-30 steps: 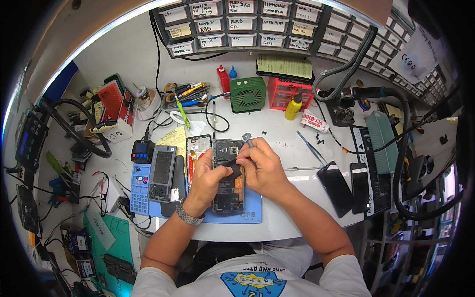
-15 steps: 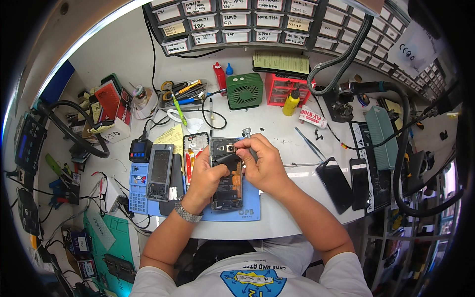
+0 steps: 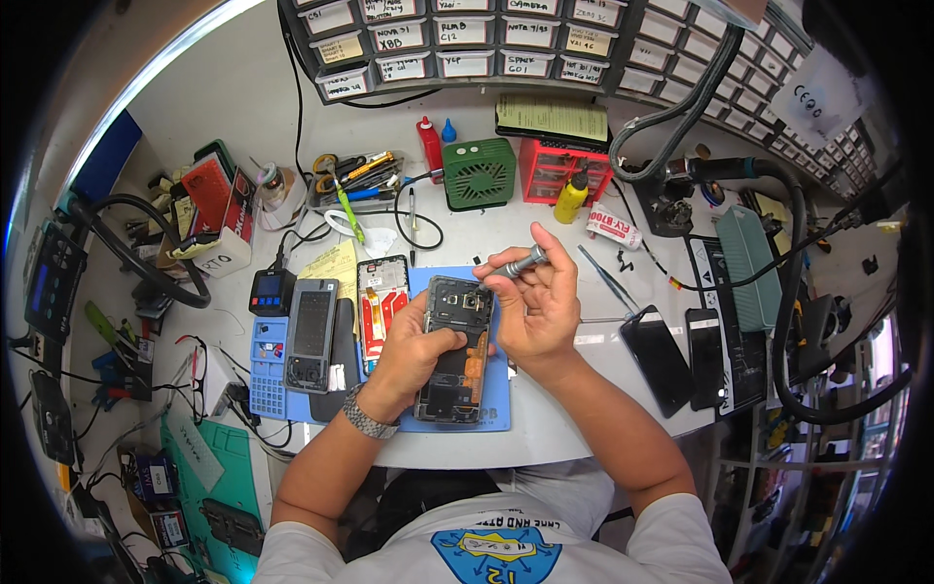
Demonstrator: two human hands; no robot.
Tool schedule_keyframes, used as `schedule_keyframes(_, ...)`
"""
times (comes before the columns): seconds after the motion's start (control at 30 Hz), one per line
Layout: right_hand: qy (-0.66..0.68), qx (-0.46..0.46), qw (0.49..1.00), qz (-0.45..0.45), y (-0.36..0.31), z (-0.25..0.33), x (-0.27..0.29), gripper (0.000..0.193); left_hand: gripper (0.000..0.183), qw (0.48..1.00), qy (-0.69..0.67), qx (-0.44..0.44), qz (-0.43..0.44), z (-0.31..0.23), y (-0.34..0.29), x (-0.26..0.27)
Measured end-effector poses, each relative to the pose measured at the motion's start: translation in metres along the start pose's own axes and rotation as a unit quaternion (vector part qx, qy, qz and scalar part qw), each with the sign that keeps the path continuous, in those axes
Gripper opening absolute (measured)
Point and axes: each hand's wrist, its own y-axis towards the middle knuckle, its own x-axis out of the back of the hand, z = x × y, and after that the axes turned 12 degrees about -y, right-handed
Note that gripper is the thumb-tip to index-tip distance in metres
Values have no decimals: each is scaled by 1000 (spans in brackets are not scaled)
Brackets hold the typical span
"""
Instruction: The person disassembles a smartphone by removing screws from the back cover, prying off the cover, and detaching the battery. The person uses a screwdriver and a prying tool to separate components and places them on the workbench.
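Observation:
My left hand is closed on an opened smartphone, its thumb lying across the upper part. The phone's back cover is off, showing a dark battery, an orange flex cable and the camera module near the top. My right hand, just right of the phone's upper end, grips a short grey screwdriver between thumb and fingers. Its tip is hidden by the hand. Under the phone lies a blue work mat. Left of it are a phone frame with a red inner face and a dark grey phone body.
Two dark phone screens and blue tweezers lie to the right. A green fan, a yellow bottle and a tool tray stand behind. A blue parts tray is at left. Cables arch on both sides.
My right hand has drawn the screwdriver back from the phone's top and tilted it to the right. The phone's upper half is now more exposed, and the phone sits slightly lower.

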Motion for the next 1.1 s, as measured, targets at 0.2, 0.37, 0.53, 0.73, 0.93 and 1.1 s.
schedule_keyframes(0.2,-12,-8,1000,15,0,2,0,68,52,1000,3,-1,6,-1,-2,-2)
schedule_keyframes(0.37,-4,-5,1000,8,-2,-2,-1,64,51,1000,8,5,4,-3,-3,-4)
schedule_keyframes(0.53,-15,3,1000,11,-1,0,0,64,50,1000,6,10,3,-3,-2,-2)
schedule_keyframes(0.73,-111,90,990,7,1,-2,2,58,47,999,48,-11,-18,-1,-3,-3)
schedule_keyframes(0.93,-151,133,979,18,10,11,7,54,47,996,79,-22,-27,5,-1,5)
schedule_keyframes(1.1,-130,106,985,26,13,16,2,59,49,997,71,-9,-34,2,-2,1)
